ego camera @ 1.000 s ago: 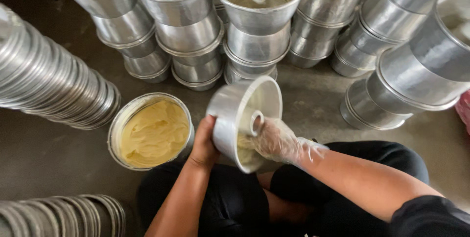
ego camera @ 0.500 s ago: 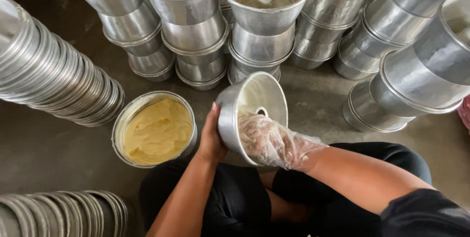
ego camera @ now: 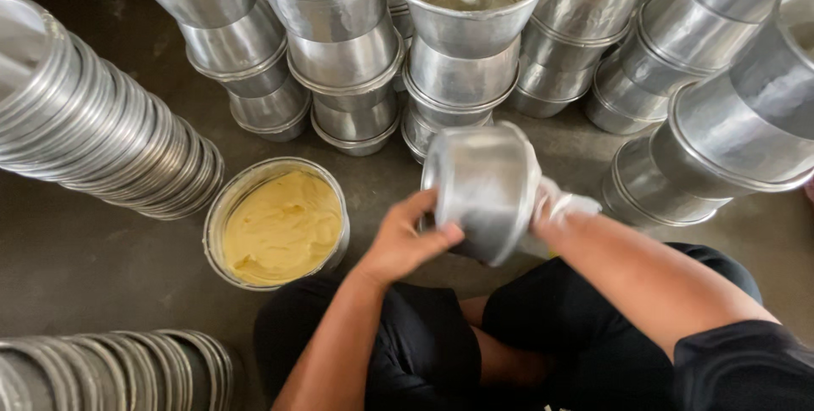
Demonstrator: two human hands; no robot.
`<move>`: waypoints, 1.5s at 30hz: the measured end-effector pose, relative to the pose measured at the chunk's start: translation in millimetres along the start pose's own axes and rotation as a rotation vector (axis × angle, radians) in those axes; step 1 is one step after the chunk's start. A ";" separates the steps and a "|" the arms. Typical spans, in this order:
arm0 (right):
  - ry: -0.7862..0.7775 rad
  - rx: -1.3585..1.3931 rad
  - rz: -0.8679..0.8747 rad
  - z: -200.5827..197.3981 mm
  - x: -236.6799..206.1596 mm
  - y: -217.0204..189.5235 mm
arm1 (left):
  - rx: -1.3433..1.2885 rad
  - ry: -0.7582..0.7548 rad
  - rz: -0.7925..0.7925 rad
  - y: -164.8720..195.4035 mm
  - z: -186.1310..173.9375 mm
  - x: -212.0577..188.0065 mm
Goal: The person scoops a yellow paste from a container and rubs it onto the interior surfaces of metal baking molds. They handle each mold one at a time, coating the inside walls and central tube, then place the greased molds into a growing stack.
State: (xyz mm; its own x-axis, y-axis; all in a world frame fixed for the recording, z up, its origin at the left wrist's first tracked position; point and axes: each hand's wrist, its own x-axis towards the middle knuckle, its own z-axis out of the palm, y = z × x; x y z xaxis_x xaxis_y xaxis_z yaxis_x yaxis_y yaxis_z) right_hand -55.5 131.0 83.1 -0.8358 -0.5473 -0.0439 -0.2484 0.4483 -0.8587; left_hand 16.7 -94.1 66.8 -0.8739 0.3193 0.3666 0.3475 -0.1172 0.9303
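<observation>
Around you the concrete floor (ego camera: 76, 267) carried the biggest masses: stacks of aluminium tube pans (ego camera: 475, 55) rose across the top of the view, and more stacks lay tipped over at your right (ego camera: 721, 123). At your left a long leaning row of nested shallow pans (ego camera: 93, 131) sloped down toward the middle, and a second row of the same rims (ego camera: 102, 373) lay along the lower left corner.

You sat cross-legged in black trousers (ego camera: 424, 343). Just beside your left knee stood a round metal tin (ego camera: 222, 207) filled with pale yellow paste (ego camera: 284, 229), well short of the stacks behind it.

Over your lap you held a single aluminium pan (ego camera: 479, 190) turned on its side, its outer wall facing the camera and its mouth pointing to your right. It was off the floor, in front of the middle stack and apart from it.

Your left hand (ego camera: 407, 241), bare, was clamped on the pan's near wall, thumb on top and fingers curled under. Your right hand (ego camera: 555, 207), in a thin clear plastic glove, met the pan's mouth; the pan hid its fingers, so I could not tell whether they were spread or closed.
</observation>
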 end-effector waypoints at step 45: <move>-0.315 1.081 0.409 -25.8 2.7 -6.3 | -1.055 0.066 -0.560 -17.6 -32.1 0.5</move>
State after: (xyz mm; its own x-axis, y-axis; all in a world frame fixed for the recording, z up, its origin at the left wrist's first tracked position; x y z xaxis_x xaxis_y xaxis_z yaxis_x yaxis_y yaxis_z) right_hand -68.8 145.0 101.5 -0.5629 -0.7190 -0.4076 0.6743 -0.1143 -0.7296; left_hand -0.8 -122.0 50.9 -0.8412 0.5269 -0.1213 -0.5108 -0.7007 0.4981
